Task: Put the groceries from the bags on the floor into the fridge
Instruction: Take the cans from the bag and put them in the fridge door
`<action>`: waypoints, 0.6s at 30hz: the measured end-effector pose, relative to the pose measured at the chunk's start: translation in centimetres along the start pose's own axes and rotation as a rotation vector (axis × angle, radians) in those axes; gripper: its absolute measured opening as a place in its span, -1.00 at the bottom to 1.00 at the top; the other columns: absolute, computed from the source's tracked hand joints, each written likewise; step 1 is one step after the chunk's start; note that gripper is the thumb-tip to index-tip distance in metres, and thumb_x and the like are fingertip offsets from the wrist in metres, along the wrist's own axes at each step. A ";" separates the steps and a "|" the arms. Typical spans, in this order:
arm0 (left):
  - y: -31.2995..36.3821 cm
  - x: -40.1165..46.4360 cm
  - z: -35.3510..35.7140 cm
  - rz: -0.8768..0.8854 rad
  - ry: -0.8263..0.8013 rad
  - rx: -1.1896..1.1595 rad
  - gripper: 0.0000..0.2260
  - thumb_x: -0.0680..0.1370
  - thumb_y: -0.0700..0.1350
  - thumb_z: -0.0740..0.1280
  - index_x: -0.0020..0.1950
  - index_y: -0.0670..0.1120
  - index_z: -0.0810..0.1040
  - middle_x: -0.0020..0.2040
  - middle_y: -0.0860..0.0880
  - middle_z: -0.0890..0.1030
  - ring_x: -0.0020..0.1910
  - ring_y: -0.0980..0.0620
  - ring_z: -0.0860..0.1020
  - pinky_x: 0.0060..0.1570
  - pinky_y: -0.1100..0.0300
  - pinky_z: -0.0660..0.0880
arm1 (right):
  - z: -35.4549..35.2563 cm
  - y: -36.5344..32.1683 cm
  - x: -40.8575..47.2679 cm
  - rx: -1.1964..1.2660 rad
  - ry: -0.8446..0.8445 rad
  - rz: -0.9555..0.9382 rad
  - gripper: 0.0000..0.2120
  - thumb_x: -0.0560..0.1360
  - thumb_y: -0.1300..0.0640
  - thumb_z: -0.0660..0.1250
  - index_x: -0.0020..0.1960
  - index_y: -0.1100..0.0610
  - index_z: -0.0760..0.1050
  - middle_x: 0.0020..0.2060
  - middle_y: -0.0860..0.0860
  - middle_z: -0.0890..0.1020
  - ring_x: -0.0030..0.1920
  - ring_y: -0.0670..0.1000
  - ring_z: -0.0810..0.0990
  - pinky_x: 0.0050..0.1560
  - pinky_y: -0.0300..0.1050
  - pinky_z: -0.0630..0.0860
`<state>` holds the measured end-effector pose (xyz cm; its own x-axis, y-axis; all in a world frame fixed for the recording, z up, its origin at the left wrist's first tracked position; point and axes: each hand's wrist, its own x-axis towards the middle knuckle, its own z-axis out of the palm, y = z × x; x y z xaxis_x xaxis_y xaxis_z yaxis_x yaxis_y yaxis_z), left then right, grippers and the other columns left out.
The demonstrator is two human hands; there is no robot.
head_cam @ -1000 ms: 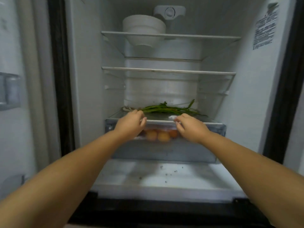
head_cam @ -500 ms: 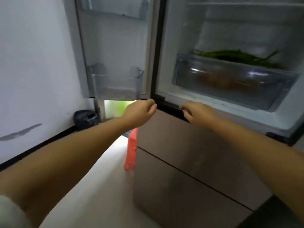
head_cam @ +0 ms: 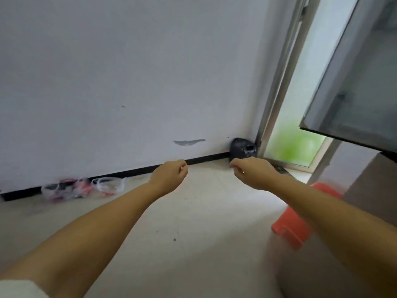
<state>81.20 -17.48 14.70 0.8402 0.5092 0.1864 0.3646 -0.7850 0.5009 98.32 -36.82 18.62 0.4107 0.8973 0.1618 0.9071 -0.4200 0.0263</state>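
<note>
My left hand (head_cam: 169, 176) and my right hand (head_cam: 251, 169) are held out in front of me over the pale floor, fingers loosely curled, each holding nothing. Clear plastic grocery bags (head_cam: 81, 188) with red and dark contents lie on the floor against the wall at the far left, well away from both hands. The open fridge door (head_cam: 352, 82) juts in at the upper right, and the brown lower front of the fridge (head_cam: 369, 190) shows at the right edge. The fridge interior is out of view.
A black bag (head_cam: 241, 150) sits in the corner by the door frame (head_cam: 277, 89). A red plastic stool (head_cam: 294, 224) stands on the floor beside the fridge, under my right forearm. A white wall with a black skirting fills the left.
My view has swung left and down, from the fridge interior to the floor and wall. Both hands have left the crisper drawer and now hang free in the air.
</note>
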 end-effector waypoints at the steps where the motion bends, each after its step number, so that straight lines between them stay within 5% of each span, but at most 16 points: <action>1: -3.0 -0.6 -1.6 -0.032 0.001 0.021 -0.81 0.61 -0.04 0.11 -0.12 -0.01 0.46 -0.19 -0.02 0.61 -0.23 -0.05 0.56 -0.23 0.09 0.47 | 0.6 -2.7 2.2 0.017 -0.009 -0.028 -0.68 0.61 0.05 0.05 0.28 0.03 0.43 0.13 0.06 0.61 0.08 0.13 0.57 -0.10 -0.09 0.38; 9: -23.2 -5.0 -12.1 -0.286 0.035 0.118 -0.80 0.61 -0.08 0.12 -0.14 -0.06 0.47 -0.20 -0.04 0.58 -0.21 -0.08 0.53 -0.26 0.12 0.35 | 5.6 -21.6 16.6 0.079 -0.137 -0.177 -0.69 0.60 0.06 0.04 0.18 0.07 0.50 0.01 0.06 0.63 -0.01 0.12 0.58 -0.10 -0.07 0.46; 12: -29.2 -5.6 -14.1 -0.380 0.046 0.122 -0.75 0.61 -0.08 0.11 -0.12 -0.15 0.49 -0.17 -0.11 0.61 -0.19 -0.11 0.57 -0.19 0.03 0.45 | 7.7 -26.1 20.8 0.073 -0.207 -0.217 -0.70 0.59 0.07 0.04 0.11 0.09 0.52 -0.02 0.05 0.63 -0.05 0.09 0.58 -0.14 -0.09 0.45; 18: -40.9 -4.2 -15.8 -0.491 0.039 0.069 -0.71 0.60 -0.03 0.11 -0.34 0.02 0.31 -0.21 -0.14 0.60 -0.24 -0.17 0.58 -0.14 -0.09 0.54 | 12.5 -33.4 31.1 0.081 -0.284 -0.308 -0.71 0.59 0.06 0.05 0.05 0.11 0.53 -0.06 0.06 0.62 -0.09 0.10 0.58 -0.10 -0.03 0.51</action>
<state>56.44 18.10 6.76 0.5473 0.8365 -0.0251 0.7402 -0.4699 0.4810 81.99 6.80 10.45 0.1176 0.9858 -0.1198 0.9910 -0.1242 -0.0490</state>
